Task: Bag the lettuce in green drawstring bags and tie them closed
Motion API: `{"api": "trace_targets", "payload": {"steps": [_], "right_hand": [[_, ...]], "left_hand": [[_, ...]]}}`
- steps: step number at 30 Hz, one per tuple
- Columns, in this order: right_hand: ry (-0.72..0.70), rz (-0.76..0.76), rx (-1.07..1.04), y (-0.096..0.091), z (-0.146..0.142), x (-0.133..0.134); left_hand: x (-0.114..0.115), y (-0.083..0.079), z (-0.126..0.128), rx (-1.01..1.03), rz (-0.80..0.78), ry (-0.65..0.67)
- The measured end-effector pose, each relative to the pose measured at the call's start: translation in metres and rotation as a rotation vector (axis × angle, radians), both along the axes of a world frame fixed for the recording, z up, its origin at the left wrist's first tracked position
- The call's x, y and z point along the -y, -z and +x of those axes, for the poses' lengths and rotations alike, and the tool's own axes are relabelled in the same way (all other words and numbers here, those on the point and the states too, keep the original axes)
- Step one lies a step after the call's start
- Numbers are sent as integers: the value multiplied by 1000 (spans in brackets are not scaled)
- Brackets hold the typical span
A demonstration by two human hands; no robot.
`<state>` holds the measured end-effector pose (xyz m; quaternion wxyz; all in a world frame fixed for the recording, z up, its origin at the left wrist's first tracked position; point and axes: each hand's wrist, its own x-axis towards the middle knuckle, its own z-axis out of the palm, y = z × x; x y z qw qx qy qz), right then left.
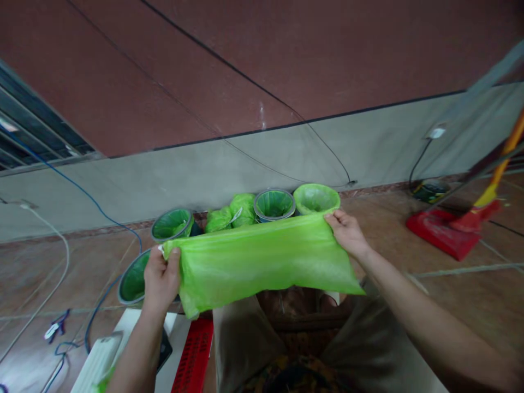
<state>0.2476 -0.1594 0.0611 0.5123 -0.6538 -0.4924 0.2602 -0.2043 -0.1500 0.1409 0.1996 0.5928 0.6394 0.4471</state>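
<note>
A light green plastic bag (257, 259) is stretched out flat between my two hands, above my lap. My left hand (161, 278) is closed on the bag's left corner, thumb on top. My right hand (347, 232) pinches its upper right edge. Just beyond the bag, on the tiled floor by the wall, stand several small bins lined with green bags: one at the left (172, 222), one lower left (134, 279), one in the middle (274, 204) and a light green one (316, 197). Two bunched green bags (231, 214) lie among them.
A red dustpan with a broom (454, 229) lies on the floor at right. Blue and white cables (61, 256) run across the floor at left. A red perforated tray (194, 357) and a white object (98, 360) sit by my left knee. A grey wall (204, 169) stands behind.
</note>
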Motion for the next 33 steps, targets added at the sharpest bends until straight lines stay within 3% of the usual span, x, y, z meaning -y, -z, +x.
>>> {"api": "trace_targets", "payload": {"steps": [3, 8, 11, 14, 18, 21, 25, 27, 30, 31, 33], "right_hand": [[-23, -166, 190, 33, 0, -24], [-11, -318, 98, 82, 6, -59], [51, -336, 58, 91, 19, -77], [-40, -326, 35, 89, 26, -86], [-273, -375, -90, 84, 13, -74], [-362, -436, -130, 79, 1, -59], [-437, -477, -142, 67, -8, -48], [-468, -488, -157, 62, -15, -50], [-504, -509, -123, 63, -28, -61], [-505, -512, -76, 66, -32, -64], [-490, -518, 70, 77, -40, -70]], "left_hand": [[-14, 9, 17, -306, -19, -54], [-44, 26, 38, -599, -92, -68], [-64, 33, 55, -702, -132, -83], [-80, 43, 84, -724, -189, -39], [-90, 62, 128, -563, -221, 87], [-96, 70, 150, -404, -198, 163], [-111, 81, 178, -540, -239, 255], [-119, 95, 197, -483, -293, 315], [-126, 131, 227, -124, -540, 316], [-127, 145, 236, 65, -696, 345], [-126, 169, 248, 321, -864, 384]]}}
